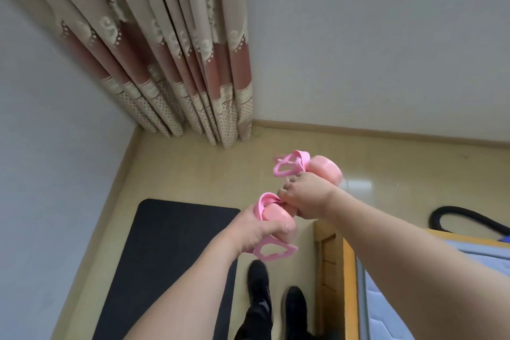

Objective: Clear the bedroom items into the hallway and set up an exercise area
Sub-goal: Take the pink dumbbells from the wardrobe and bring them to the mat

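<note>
Pink dumbbells [324,170] in both hands [305,197], above black mat [171,251].

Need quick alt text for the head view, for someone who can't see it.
Two bare hands, left and right, each grip a pink foam-handled exerciser with pink straps, held above a black exercise mat on the beige floor. Patterned curtains hang in the corner.

Patterned curtain [176,63] hangs in the corner.
</note>
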`<state>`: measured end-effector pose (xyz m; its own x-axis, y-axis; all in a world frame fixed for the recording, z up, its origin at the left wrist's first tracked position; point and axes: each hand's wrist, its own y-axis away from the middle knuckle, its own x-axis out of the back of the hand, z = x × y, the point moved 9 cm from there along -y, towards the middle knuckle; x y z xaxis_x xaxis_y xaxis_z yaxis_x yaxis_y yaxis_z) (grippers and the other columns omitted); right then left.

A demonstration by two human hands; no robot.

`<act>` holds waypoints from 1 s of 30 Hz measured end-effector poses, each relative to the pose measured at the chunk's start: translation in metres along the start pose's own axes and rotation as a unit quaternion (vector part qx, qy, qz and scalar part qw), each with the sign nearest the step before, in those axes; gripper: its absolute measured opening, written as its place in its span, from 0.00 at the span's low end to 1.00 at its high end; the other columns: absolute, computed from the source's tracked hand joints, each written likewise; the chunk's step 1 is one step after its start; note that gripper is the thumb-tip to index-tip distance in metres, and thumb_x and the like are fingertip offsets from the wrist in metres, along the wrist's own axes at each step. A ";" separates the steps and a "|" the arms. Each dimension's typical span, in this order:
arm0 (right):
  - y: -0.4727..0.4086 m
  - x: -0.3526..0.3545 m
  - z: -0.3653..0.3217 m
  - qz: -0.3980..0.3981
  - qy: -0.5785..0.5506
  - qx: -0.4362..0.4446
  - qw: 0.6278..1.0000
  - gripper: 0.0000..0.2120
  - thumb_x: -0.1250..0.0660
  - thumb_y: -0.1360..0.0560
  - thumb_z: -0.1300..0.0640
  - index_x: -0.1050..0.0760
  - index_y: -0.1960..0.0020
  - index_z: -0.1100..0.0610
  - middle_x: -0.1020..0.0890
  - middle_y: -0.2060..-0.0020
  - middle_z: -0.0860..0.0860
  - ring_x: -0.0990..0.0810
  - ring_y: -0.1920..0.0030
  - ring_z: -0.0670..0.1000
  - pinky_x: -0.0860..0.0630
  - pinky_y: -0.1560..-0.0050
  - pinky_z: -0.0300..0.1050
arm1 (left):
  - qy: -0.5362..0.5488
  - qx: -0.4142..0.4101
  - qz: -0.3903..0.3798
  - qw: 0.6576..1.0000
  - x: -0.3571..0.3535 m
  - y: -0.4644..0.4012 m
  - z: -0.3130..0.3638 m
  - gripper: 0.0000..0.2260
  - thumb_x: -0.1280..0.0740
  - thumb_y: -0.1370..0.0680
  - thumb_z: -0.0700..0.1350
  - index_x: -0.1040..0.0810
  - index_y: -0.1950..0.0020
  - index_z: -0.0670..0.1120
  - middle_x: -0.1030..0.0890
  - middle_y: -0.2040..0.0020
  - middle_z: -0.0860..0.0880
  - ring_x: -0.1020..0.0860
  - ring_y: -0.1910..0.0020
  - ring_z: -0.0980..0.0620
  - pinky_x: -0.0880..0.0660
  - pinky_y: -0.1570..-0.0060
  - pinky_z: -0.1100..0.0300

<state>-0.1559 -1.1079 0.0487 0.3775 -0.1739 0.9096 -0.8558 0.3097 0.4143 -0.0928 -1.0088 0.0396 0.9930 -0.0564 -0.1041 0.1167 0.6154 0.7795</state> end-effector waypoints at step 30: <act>-0.242 -0.712 0.021 -0.233 0.012 0.120 0.965 0.09 0.39 0.22 0.57 0.22 0.45 0.53 0.18 0.46 0.51 0.20 0.46 0.56 0.28 0.40 0.52 | 0.177 0.150 0.134 0.963 -0.028 -0.545 -0.481 0.22 0.21 0.34 0.40 0.21 0.42 0.48 0.15 0.49 0.45 0.16 0.53 0.47 0.17 0.53 0.50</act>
<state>-0.2246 -1.0792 -0.6997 0.7462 -0.2194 0.6285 -0.6479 -0.0221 0.7614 -0.1936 -0.9639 -0.6793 0.9252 0.3778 -0.0372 -0.0895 0.3123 0.9457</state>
